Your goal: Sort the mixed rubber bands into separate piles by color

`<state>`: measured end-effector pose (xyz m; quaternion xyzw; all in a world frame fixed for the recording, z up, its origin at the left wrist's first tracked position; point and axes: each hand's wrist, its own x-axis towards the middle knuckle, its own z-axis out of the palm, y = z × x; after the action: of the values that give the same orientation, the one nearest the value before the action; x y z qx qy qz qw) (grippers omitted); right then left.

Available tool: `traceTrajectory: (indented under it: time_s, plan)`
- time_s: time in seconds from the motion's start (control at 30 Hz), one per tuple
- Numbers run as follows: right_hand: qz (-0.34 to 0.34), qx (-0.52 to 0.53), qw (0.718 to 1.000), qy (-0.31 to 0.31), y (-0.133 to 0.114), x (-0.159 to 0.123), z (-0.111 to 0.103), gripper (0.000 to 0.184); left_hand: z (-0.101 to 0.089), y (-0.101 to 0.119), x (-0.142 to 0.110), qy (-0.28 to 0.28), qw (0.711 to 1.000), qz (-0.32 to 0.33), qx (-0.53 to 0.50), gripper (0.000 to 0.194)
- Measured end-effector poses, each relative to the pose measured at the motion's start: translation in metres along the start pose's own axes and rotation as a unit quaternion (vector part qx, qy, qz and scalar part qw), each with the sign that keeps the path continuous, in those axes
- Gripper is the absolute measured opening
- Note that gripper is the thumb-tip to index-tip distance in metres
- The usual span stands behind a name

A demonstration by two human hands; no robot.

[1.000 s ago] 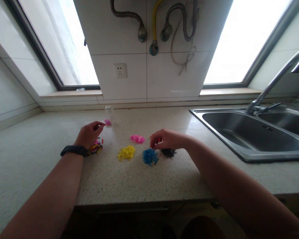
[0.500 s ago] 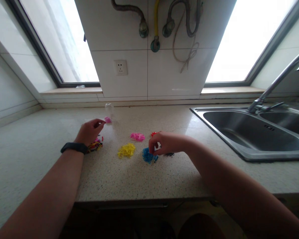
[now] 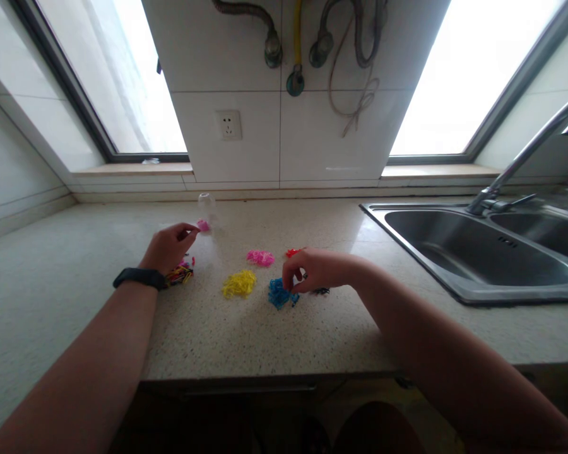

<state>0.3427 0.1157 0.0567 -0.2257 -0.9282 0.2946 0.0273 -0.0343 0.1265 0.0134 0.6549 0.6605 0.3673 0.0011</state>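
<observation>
My left hand [image 3: 174, 243], with a black band at the wrist, is closed in a pinch; whatever is between the fingertips is too small to make out. Just beyond them a small pink clump [image 3: 203, 225] sits at a clear cup [image 3: 207, 205]; whether inside or in front, I cannot tell. Under that hand lies a mixed-colour pile [image 3: 180, 275] of tiny strands, partly hidden. My right hand [image 3: 307, 270] pinches at the edge of a blue pile [image 3: 280, 294] of small band-like pieces, its fingertips hiding anything held. Red pieces [image 3: 293, 252] and dark pieces [image 3: 320, 291] show partly around it.
A yellow pile [image 3: 239, 284] and a pink pile [image 3: 260, 258] lie between my hands on the speckled counter [image 3: 208, 347]. To the right is a steel sink [image 3: 473, 252] with a tap [image 3: 515, 170]. A wall socket [image 3: 229, 125] and pipes are on the tiled wall behind.
The whole view has shifted slightly. Both hands stay nearly where they were, the left by the pink clump and the right at the blue pile.
</observation>
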Motion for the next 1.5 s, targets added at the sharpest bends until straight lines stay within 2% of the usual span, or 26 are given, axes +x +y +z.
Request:
traceTrajectory:
  time_s: [0.2,0.33,0.53,0.67,0.77,0.87,0.97,1.1,1.33,1.5]
  plan:
    - [0.006,0.010,1.000,-0.026,0.002,0.000,-0.001,0.018,0.001,-0.003,0.001,-0.004,1.000,0.003,0.001,0.040]
    - [-0.008,0.021,1.000,-0.003,0.002,-0.002,-0.003,0.015,0.000,-0.003,0.001,-0.005,1.000,0.001,-0.003,0.039]
    - [0.022,0.024,0.988,0.149,0.017,-0.005,-0.010,0.017,0.000,-0.005,0.001,0.006,1.000,0.003,0.005,0.039]
    - [0.058,0.047,0.955,0.285,0.055,-0.008,-0.017,0.021,-0.002,-0.005,0.002,0.004,1.000,0.011,-0.001,0.041]
    - [0.094,0.064,0.935,0.337,0.094,-0.014,-0.021,0.025,-0.004,-0.005,0.003,-0.010,1.000,0.023,0.005,0.043]
    - [0.137,0.063,0.924,0.351,0.126,-0.023,-0.022,0.029,-0.007,-0.008,0.005,-0.024,0.999,0.014,0.026,0.043]
    - [0.175,0.061,0.918,0.350,0.143,-0.032,-0.023,0.031,-0.009,-0.015,0.006,-0.035,0.998,-0.007,0.043,0.040]
    - [0.210,0.066,0.908,0.357,0.142,-0.037,-0.024,0.032,-0.014,-0.028,0.007,-0.061,0.996,-0.026,0.060,0.038]
    - [0.204,0.065,0.914,0.344,0.145,-0.037,-0.023,0.035,-0.021,-0.048,0.008,-0.124,0.989,-0.044,0.068,0.034]
    - [0.210,0.069,0.914,0.340,0.147,-0.038,-0.023,0.034,-0.022,-0.055,0.008,-0.160,0.981,-0.065,0.089,0.029]
